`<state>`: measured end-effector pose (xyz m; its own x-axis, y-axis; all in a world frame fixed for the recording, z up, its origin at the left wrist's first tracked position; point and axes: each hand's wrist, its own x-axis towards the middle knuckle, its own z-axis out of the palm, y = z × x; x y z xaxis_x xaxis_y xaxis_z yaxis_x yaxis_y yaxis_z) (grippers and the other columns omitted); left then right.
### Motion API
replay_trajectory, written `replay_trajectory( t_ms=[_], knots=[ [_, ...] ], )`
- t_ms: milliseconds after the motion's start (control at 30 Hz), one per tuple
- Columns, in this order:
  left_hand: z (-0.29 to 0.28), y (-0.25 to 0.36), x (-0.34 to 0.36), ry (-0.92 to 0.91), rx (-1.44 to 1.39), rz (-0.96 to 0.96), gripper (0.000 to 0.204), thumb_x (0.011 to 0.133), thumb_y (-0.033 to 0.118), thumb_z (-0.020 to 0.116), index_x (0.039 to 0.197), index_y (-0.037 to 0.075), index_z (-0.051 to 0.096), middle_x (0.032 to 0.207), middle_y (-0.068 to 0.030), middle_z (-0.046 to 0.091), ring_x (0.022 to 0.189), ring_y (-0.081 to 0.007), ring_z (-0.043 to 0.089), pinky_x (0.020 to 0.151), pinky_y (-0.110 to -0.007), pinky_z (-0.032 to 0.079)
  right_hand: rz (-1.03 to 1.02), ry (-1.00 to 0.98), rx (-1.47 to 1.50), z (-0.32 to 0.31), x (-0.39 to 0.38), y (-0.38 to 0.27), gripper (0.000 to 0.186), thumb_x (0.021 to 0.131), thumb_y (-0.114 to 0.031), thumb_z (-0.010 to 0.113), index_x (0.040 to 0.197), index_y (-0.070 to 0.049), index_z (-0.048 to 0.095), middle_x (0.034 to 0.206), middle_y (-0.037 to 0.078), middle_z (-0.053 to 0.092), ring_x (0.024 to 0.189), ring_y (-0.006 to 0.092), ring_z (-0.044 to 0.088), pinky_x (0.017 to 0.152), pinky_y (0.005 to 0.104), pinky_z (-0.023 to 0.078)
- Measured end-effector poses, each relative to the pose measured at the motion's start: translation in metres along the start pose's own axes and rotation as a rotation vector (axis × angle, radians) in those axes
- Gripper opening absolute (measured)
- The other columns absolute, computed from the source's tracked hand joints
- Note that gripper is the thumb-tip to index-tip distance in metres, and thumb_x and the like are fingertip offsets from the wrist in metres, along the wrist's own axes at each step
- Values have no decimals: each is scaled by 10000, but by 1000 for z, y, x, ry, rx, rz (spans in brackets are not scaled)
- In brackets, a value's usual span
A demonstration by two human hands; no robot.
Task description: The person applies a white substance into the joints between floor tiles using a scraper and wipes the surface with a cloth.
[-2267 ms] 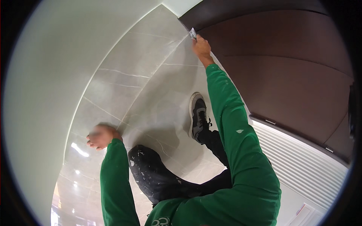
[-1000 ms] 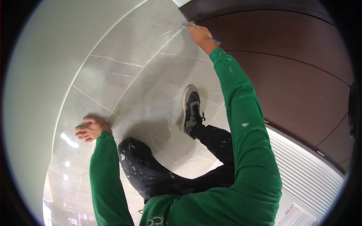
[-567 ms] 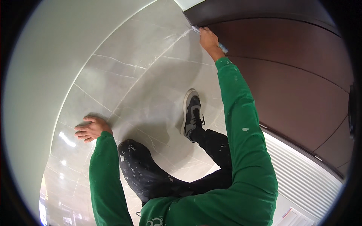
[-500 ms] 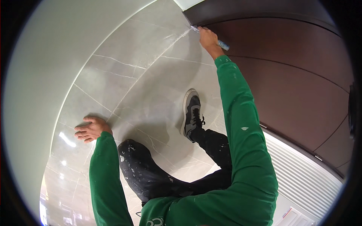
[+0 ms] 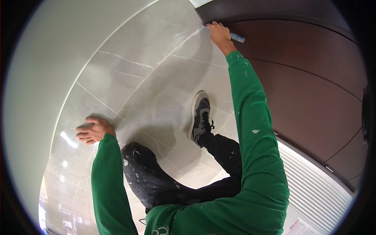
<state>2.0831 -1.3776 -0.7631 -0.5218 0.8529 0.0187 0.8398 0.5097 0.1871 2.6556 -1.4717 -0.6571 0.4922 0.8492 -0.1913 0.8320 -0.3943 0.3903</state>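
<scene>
At the far end of the floor, beside the brown door's bottom corner, my right hand (image 5: 219, 34) is closed round a narrow scraper-like hand tool (image 5: 237, 37). Its speckled blue-grey handle sticks out to the right of my fist. A thin tip, mostly hidden, reaches left to the whitish line (image 5: 197, 31) along a tile joint. My left hand (image 5: 94, 130) rests on the grey tiled floor (image 5: 117, 84), palm down with fingers spread, holding nothing.
A pale wall (image 5: 47, 74) curves along the left. The brown panelled door (image 5: 301, 86) stands on the right, with a white ribbed panel (image 5: 309, 172) behind my right arm. My shoe (image 5: 201, 115) and bent knee (image 5: 135, 154) are on the floor between my arms.
My right hand has shifted slightly up and right with the tool, whose handle now points more level. The left hand stays on the floor with its fingers spread.
</scene>
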Motion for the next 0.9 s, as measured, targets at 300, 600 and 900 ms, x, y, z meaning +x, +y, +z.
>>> replay_trajectory(
  t_ms=[300, 600, 900],
  knots=[
    [2, -2, 0, -3, 4, 9, 799, 1018, 581, 294, 1586, 22, 245, 1646, -281, 204, 1546, -426, 153, 1222, -602, 137, -76, 30, -103, 16, 2, -9, 205, 911, -124, 576, 1012, -133, 755, 1169, 41, 675, 1126, 269, 651, 876, 421, 589],
    [1, -1, 1, -14, -18, -2, 823, 1018, 608, 264, 1601, 29, 219, 1657, -272, 182, 1547, -421, 149, 1227, -590, 113, -77, -67, -32, -7, -1, -12, 296, 919, -87, 544, 1136, -164, 730, 1217, 45, 648, 1157, 282, 628, 931, 419, 572],
    [1, 0, 0, -14, -26, -16, 826, 1018, 607, 285, 1604, 29, 212, 1656, -275, 181, 1549, -417, 143, 1229, -588, 107, 75, -87, 5, 2, 3, -9, 347, 942, -105, 534, 1195, -213, 744, 1207, 56, 649, 1176, 279, 614, 990, 431, 540]
  ],
)
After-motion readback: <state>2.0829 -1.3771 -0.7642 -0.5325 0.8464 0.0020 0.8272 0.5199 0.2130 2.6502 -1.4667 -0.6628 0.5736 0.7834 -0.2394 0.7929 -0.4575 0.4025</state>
